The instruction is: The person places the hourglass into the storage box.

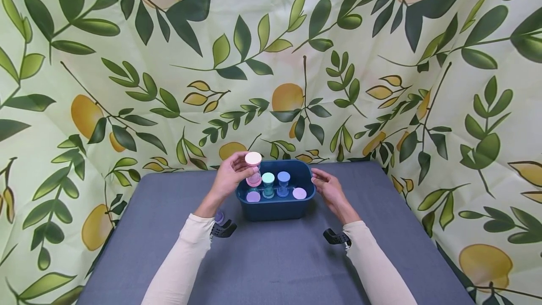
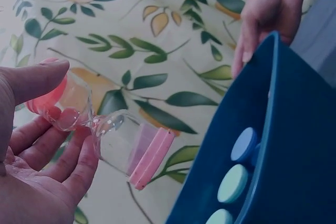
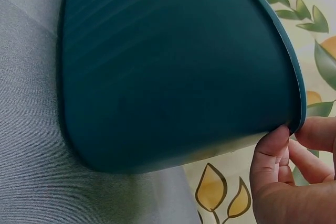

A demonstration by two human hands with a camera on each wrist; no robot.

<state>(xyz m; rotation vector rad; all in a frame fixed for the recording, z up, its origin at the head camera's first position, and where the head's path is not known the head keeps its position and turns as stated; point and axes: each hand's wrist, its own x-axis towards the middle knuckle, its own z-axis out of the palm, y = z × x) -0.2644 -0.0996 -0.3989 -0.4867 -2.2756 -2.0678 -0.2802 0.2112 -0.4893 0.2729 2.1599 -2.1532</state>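
Note:
Above the left end of a dark blue bin (image 1: 275, 212), my left hand (image 1: 230, 175) holds a pink sand timer (image 1: 253, 159) between thumb and fingers. The left wrist view shows its clear glass bulbs and pink end cap (image 2: 152, 158). Inside the bin stand a mint-green sand timer (image 1: 268, 185) and a blue sand timer (image 1: 283, 183). Round lilac caps show at the bin's front left (image 1: 253, 196) and front right (image 1: 299, 193); what lies below them is hidden. My right hand (image 1: 330, 189) pinches the bin's right rim with thumb and forefinger, as the right wrist view shows.
The bin sits near the back of a table with a grey-blue cloth (image 1: 271, 267). A purple object (image 1: 219, 216) stands on the cloth, partly hidden behind my left wrist. A leaf-and-fruit patterned curtain (image 1: 271, 60) hangs behind and at both sides.

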